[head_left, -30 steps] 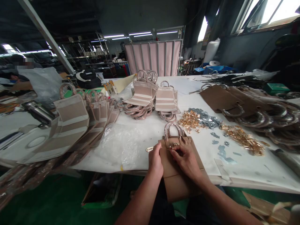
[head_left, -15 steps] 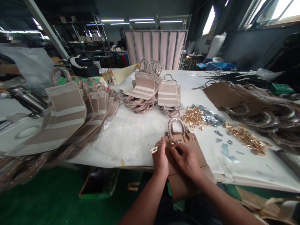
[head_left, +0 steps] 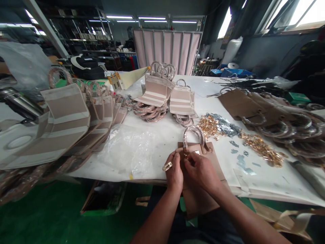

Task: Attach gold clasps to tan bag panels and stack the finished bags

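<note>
A brown handbag [head_left: 200,193] leans across the table's front edge, its looped handle [head_left: 193,128] wrapped in clear plastic and pointing away from me. My left hand [head_left: 174,173] is closed at the bag's left side on a strap, whose end with a gold metal plate [head_left: 167,166] sticks out to the left. My right hand [head_left: 203,171] is closed in a pinch over the bag's front, near the handle's left base. What its fingertips grip is too small and hidden to make out. A small gold fitting [head_left: 196,153] shows just above the right hand.
Gold metal fittings [head_left: 264,149] and grey metal plates [head_left: 225,124] lie in heaps to the right. Brown bags [head_left: 243,105] are piled behind them. Unfolded bag pieces [head_left: 68,125] are stacked at left, beside a crumpled clear plastic sheet [head_left: 129,149]. More handled bags [head_left: 156,89] stand farther back.
The plate on the strap's end has tilted upward on its right side. Both hands stay close together at the handle's base. The whole view has shifted slightly.
</note>
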`<state>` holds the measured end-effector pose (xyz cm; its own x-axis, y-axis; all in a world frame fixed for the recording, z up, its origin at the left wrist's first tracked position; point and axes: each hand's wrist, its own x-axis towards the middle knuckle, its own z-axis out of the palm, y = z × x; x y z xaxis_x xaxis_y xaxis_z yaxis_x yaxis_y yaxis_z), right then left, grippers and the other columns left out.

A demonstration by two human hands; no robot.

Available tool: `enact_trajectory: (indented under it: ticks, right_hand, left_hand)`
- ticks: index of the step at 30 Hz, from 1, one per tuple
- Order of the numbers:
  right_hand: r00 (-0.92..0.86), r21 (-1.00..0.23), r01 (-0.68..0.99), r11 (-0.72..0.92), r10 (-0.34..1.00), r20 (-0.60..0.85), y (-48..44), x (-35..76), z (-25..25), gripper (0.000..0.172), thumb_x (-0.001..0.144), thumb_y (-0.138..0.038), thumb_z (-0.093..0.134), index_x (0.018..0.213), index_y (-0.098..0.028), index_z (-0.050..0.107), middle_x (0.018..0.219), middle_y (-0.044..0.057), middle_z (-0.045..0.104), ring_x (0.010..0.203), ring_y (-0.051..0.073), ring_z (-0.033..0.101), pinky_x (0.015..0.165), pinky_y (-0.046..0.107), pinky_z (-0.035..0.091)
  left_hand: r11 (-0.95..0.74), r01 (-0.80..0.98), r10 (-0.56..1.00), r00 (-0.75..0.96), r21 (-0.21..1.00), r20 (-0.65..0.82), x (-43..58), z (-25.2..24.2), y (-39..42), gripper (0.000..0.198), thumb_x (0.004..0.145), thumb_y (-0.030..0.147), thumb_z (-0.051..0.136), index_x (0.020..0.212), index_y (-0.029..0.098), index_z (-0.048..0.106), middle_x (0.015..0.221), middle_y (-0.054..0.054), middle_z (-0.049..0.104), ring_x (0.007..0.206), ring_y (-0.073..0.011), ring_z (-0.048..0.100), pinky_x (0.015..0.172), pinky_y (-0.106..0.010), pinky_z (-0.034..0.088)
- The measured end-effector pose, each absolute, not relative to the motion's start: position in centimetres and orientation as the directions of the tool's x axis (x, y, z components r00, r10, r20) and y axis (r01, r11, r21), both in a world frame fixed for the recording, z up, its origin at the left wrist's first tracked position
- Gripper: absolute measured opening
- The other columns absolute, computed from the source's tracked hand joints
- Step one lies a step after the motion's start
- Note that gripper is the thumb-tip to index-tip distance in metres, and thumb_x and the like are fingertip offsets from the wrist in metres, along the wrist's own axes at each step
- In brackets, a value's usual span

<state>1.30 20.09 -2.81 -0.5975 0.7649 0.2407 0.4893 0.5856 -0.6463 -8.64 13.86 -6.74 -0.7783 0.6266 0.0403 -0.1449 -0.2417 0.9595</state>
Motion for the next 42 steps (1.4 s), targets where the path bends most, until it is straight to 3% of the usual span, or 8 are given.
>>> enact_trajectory:
  ticks: [13,16,19,22,26,30,38,42]
  right_hand:
    - [-0.590,-0.643,0.505,0.576,0.774,0.230,20.1,0.7,-3.4,0.025,0.096,-0.035,0.057,0.074,-0.024,0.053,0.067,0.001,0.063,0.057,0.018,0.053,0.056,0.029,0.034]
    - [-0.548,-0.710,0.457,0.536,0.798,0.250,20.0,0.9,-3.7,0.013,0.095,-0.037,0.060,0.093,-0.024,0.062,0.073,0.001,0.067,0.060,0.019,0.060,0.057,0.028,0.040]
    - [-0.561,-0.736,0.402,0.545,0.782,0.272,19.9,1.0,-3.6,0.025,0.096,-0.035,0.058,0.118,-0.026,0.064,0.084,0.002,0.073,0.067,0.020,0.065,0.062,0.028,0.046]
    - [-0.630,-0.684,0.408,0.605,0.728,0.268,20.0,0.8,-2.9,0.019,0.097,-0.030,0.055,0.110,-0.028,0.068,0.089,0.002,0.074,0.072,0.021,0.067,0.065,0.028,0.047]
    - [-0.671,-0.603,0.492,0.628,0.715,0.198,20.3,0.7,-1.7,0.014,0.097,-0.029,0.055,0.100,-0.029,0.069,0.075,0.000,0.071,0.060,0.019,0.062,0.056,0.027,0.040]
    - [-0.681,-0.538,0.535,0.651,0.709,0.182,20.8,0.7,-1.3,0.016,0.098,-0.030,0.055,0.102,-0.029,0.070,0.077,0.000,0.074,0.061,0.020,0.065,0.056,0.027,0.038]
    - [-0.630,-0.636,0.515,0.574,0.757,0.173,20.8,0.0,-2.8,0.018,0.101,-0.028,0.052,0.115,-0.025,0.063,0.088,0.004,0.078,0.078,0.025,0.072,0.065,0.030,0.043]
    - [-0.598,-0.617,0.573,0.540,0.790,0.136,20.8,-0.7,-3.0,0.024,0.102,-0.025,0.053,0.125,-0.022,0.058,0.093,0.007,0.078,0.079,0.025,0.072,0.065,0.030,0.041]
  left_hand:
    - [-0.221,-0.133,0.609,-0.792,0.966,0.030,-8.5,-6.4,14.0,0.029,0.100,0.039,0.056,0.103,0.020,0.077,0.106,-0.007,0.078,0.103,-0.0249,0.071,0.092,-0.032,0.053]
    - [-0.214,-0.141,0.597,-0.802,0.966,0.015,-8.5,-6.8,14.1,0.028,0.099,0.041,0.057,0.102,0.020,0.076,0.104,-0.006,0.077,0.102,-0.0243,0.070,0.092,-0.032,0.053]
    - [-0.227,-0.149,0.592,-0.806,0.962,0.015,-8.5,-7.0,14.2,0.028,0.099,0.042,0.059,0.103,0.020,0.076,0.106,-0.007,0.077,0.103,-0.0243,0.070,0.092,-0.032,0.054]
    - [-0.236,-0.152,0.591,-0.806,0.960,0.018,-8.4,-7.1,14.2,0.028,0.099,0.042,0.059,0.103,0.019,0.076,0.106,-0.008,0.077,0.102,-0.0244,0.070,0.091,-0.032,0.055]
    - [-0.241,-0.191,0.584,-0.812,0.952,-0.015,-8.3,-7.1,14.3,0.028,0.097,0.042,0.061,0.103,0.019,0.076,0.104,-0.008,0.078,0.099,-0.0241,0.071,0.088,-0.032,0.055]
    - [-0.258,-0.226,0.583,-0.812,0.939,-0.035,-8.1,-7.0,14.5,0.028,0.096,0.042,0.063,0.104,0.018,0.077,0.103,-0.008,0.078,0.098,-0.0241,0.072,0.087,-0.032,0.056]
    - [-0.246,-0.193,0.626,-0.780,0.950,0.004,-8.1,-6.7,14.1,0.032,0.099,0.042,0.059,0.112,0.018,0.076,0.112,-0.011,0.079,0.106,-0.0254,0.073,0.094,-0.033,0.057]
    - [-0.252,-0.200,0.626,-0.780,0.947,0.001,-8.2,-6.5,14.2,0.036,0.097,0.041,0.062,0.121,0.016,0.074,0.124,-0.012,0.076,0.117,-0.0266,0.071,0.103,-0.035,0.056]
